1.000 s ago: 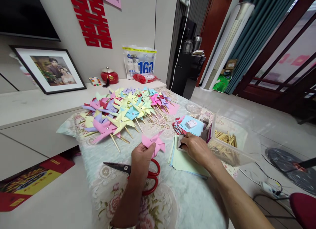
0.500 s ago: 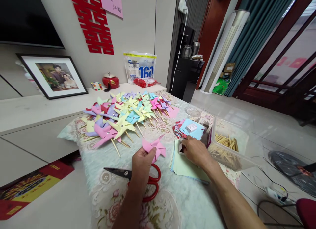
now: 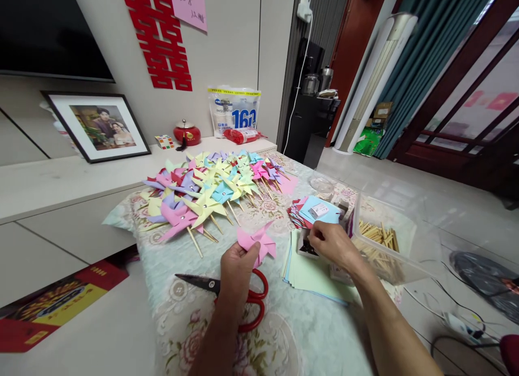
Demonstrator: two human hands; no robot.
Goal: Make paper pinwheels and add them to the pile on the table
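Note:
My left hand pinches a folded pink paper pinwheel that has no stick on it. Under that wrist lie scissors with red handles and dark blades. My right hand is closed in a pinch just above the right side of a small open box of dark little pieces. Whatever its fingertips hold is too small to make out. The box rests on a stack of pale green and blue paper sheets. Behind the hand, a small white box sits on blue and red paper pieces.
Many finished pinwheels on sticks are heaped at the table's far left. A clear plastic bin with wooden sticks stands on the right. A round clear lid lies behind the papers. The floral tablecloth covers the table.
My right hand has risen out of the small box and shifted right, showing the dark pieces inside. My left hand keeps the pink pinwheel. The whole view has swung slightly left.

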